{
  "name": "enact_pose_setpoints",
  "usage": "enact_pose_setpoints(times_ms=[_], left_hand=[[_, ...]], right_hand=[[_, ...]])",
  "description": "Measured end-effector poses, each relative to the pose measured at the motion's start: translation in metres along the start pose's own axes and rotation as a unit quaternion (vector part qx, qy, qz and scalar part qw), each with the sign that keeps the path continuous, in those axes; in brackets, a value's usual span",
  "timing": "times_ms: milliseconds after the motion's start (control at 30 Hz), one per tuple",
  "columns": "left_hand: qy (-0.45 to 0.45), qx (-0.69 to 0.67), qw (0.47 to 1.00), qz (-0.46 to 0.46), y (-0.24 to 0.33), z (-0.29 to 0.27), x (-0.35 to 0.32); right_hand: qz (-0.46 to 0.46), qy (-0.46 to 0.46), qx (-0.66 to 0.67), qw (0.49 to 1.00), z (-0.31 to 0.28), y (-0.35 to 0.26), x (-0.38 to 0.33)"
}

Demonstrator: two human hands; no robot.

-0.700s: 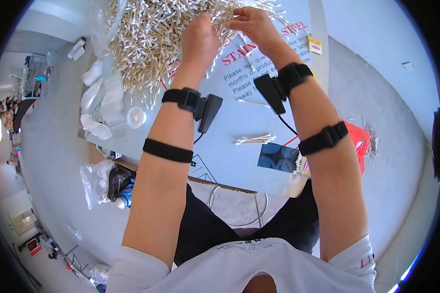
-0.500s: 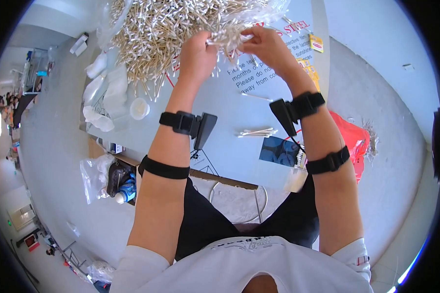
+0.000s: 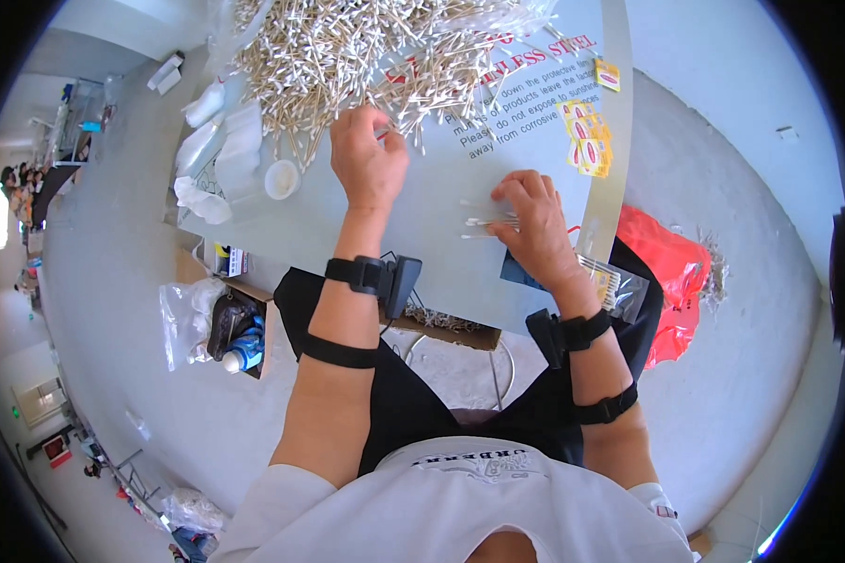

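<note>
**Currently: both hands at the cotton swab work surface**

Centrally on the pale grey sheet-metal table (image 3: pixel 498 272) lies one large heap of cotton swabs (image 3: pixel 347 47), too many to count, spread across the far edge of the surface.

Left hand (image 3: pixel 368 159): positioned at the near edge of the heap, fingers curled downward and pinched among the loose swabs. Whether any swab is actually held between the fingertips cannot be told from this view. The left forearm carries two black straps; a small black device (image 3: pixel 399 281) is attached to the wrist strap.

Right hand (image 3: pixel 535 225): resting on the table, well apart from the heap, fingers bent and pressing down on a small bundle of swabs (image 3: pixel 483 225). About three or four sticks project to the left from under the fingers. The right forearm also carries two black straps, with one black device at the wrist.

Surrounding items, counted:
- One small round white cup (image 3: pixel 282 178), on the table left of the left hand.
- Several white bags or wrappers (image 3: pixel 221 141) grouped at the left table edge.
- A cluster of small yellow labels (image 3: pixel 587 141), on the table beyond the right hand.
- One clear packet of swabs (image 3: pixel 608 281), at the table edge beside the right wrist.
- One red plastic bag (image 3: pixel 671 272), on the floor to the right.
- One open cardboard box (image 3: pixel 225 328), below the table on the left, holding bagged items.
</note>
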State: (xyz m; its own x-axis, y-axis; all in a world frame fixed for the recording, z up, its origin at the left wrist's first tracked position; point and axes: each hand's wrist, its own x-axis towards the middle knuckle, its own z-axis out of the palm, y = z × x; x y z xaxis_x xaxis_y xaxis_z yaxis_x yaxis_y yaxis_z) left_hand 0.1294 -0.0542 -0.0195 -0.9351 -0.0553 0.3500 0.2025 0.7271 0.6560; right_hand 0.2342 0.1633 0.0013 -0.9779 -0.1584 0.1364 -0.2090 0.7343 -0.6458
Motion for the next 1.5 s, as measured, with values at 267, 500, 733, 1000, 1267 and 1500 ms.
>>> enact_pose_setpoints(times_ms=[267, 500, 733, 1000, 1267, 1500], left_hand=[[0.022, 0.206, 0.978, 0.02, 0.01, 0.02, -0.008], [-0.125, 0.059, 0.981, -0.133, 0.013, -0.006, -0.017], [-0.124, -0.018, 0.979, -0.163, 0.01, -0.012, -0.03], [-0.095, 0.025, 0.995, -0.03, 0.032, -0.011, -0.049], [-0.165, 0.005, 0.986, -0.009, 0.042, 0.001, -0.063], [-0.181, -0.008, 0.983, -0.009, 0.05, -0.001, -0.067]], right_hand=[[-0.02, 0.039, 0.03, 0.999, 0.014, -0.01, -0.018], [-0.037, 0.064, 0.039, 0.997, 0.014, -0.002, -0.025], [-0.004, 0.069, 0.088, 0.994, 0.01, 0.003, -0.03], [0.035, 0.06, 0.136, 0.988, -0.005, -0.002, -0.048], [0.041, 0.088, 0.071, 0.993, 0.008, -0.007, -0.06], [0.015, 0.11, 0.069, 0.991, 0.013, -0.003, -0.062]])
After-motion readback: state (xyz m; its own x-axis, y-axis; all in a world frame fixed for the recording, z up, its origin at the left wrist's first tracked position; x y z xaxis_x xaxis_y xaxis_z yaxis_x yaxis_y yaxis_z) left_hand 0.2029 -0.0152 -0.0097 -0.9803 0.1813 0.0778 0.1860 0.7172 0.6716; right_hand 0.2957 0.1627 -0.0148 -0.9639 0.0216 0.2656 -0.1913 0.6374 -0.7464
